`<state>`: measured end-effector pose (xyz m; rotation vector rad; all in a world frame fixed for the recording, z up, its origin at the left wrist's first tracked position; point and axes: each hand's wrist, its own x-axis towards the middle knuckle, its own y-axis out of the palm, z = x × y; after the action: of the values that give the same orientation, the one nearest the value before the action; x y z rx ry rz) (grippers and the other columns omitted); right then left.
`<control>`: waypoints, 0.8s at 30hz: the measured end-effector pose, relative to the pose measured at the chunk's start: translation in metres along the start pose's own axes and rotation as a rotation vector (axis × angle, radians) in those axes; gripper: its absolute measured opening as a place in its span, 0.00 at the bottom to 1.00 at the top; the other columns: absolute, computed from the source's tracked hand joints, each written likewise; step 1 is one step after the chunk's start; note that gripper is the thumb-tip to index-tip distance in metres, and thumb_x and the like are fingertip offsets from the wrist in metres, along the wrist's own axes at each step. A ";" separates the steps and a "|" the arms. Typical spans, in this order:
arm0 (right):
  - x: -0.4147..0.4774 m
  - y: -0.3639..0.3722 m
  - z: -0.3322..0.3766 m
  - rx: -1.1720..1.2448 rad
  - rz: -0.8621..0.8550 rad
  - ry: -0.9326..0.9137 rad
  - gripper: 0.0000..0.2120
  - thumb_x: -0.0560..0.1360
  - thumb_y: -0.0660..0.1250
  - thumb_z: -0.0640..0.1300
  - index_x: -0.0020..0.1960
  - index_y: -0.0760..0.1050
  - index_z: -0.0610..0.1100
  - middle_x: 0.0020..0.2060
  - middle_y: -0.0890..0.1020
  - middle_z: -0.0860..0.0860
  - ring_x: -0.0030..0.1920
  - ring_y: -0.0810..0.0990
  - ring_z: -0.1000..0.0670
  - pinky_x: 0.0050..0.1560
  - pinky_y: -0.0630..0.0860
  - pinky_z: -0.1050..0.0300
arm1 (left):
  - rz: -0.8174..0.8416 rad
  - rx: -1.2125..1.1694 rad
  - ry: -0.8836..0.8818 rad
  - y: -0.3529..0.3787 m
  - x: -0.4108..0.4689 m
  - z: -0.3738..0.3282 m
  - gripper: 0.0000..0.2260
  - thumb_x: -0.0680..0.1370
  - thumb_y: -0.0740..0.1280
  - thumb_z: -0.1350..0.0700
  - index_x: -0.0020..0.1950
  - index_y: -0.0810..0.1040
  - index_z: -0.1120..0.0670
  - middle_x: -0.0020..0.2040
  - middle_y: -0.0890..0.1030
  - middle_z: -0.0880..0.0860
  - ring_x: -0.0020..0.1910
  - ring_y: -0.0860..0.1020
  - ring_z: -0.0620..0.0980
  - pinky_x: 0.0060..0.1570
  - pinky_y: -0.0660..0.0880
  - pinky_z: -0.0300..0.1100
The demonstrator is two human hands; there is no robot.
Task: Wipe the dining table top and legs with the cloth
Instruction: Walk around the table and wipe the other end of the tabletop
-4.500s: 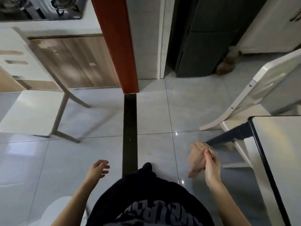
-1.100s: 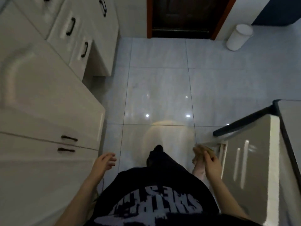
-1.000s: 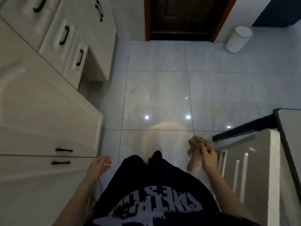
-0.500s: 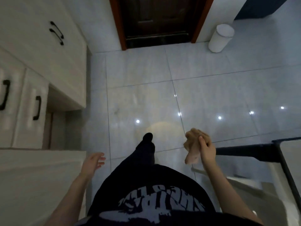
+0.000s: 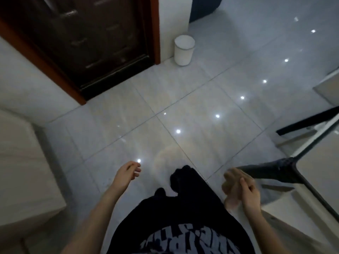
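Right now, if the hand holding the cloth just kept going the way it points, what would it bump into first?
Probably the table's dark leg. The right hand, closed around the cloth, points forward and slightly right, with the leg just beyond it. Depth is unclear in this one view, so it could pass beside it.

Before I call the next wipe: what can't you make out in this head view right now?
- Table top: mostly cut off by the right edge, so wiped or not is unknown.
- Table legs: only dark bars show, and their lower ends are cut off or hidden.
- Cloth: motion-blurred and partly covered by the right hand.
- Bin: too far to see contents.
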<state>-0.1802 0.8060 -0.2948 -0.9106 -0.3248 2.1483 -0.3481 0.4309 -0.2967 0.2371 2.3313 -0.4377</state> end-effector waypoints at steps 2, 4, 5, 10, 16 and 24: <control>0.017 0.005 0.013 0.024 -0.040 0.027 0.16 0.80 0.63 0.46 0.61 0.76 0.36 0.56 0.81 0.38 0.58 0.78 0.38 0.61 0.73 0.45 | 0.028 0.039 0.006 0.009 0.027 -0.025 0.08 0.80 0.61 0.58 0.45 0.78 0.56 0.42 0.80 0.57 0.38 0.76 0.53 0.40 0.70 0.42; 0.042 0.011 0.032 0.064 -0.077 0.049 0.16 0.80 0.63 0.45 0.62 0.76 0.36 0.55 0.81 0.38 0.58 0.79 0.39 0.57 0.72 0.50 | 0.040 0.074 0.002 0.020 0.053 -0.047 0.08 0.80 0.61 0.58 0.46 0.79 0.58 0.42 0.80 0.57 0.38 0.76 0.54 0.41 0.71 0.43; 0.057 0.014 0.043 0.091 -0.090 0.054 0.16 0.80 0.63 0.45 0.63 0.76 0.36 0.55 0.81 0.39 0.57 0.78 0.40 0.56 0.71 0.52 | 0.041 0.086 -0.005 0.027 0.066 -0.059 0.08 0.80 0.62 0.59 0.47 0.78 0.59 0.42 0.80 0.57 0.38 0.76 0.54 0.40 0.71 0.43; 0.135 0.017 0.105 0.135 -0.082 0.039 0.14 0.80 0.63 0.44 0.60 0.76 0.36 0.53 0.81 0.41 0.52 0.78 0.45 0.52 0.71 0.54 | 0.024 0.135 -0.099 0.057 0.122 -0.119 0.06 0.79 0.62 0.60 0.47 0.77 0.61 0.42 0.80 0.60 0.36 0.76 0.56 0.38 0.70 0.42; 0.215 0.012 0.171 0.210 -0.142 0.059 0.14 0.80 0.64 0.46 0.60 0.78 0.38 0.51 0.82 0.44 0.53 0.80 0.46 0.51 0.73 0.54 | 0.039 0.216 -0.038 0.091 0.187 -0.208 0.08 0.80 0.61 0.59 0.48 0.78 0.61 0.43 0.80 0.60 0.41 0.77 0.58 0.42 0.72 0.45; 0.294 -0.004 0.205 0.285 -0.296 0.150 0.15 0.79 0.65 0.47 0.60 0.77 0.39 0.53 0.82 0.44 0.55 0.79 0.46 0.55 0.74 0.51 | 0.165 0.388 0.064 0.163 0.269 -0.331 0.08 0.81 0.60 0.60 0.50 0.78 0.62 0.44 0.80 0.60 0.42 0.78 0.58 0.44 0.72 0.46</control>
<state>-0.4543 1.0377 -0.2947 -0.7990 -0.0689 1.7878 -0.7029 0.7183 -0.3049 0.6315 2.2488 -0.8077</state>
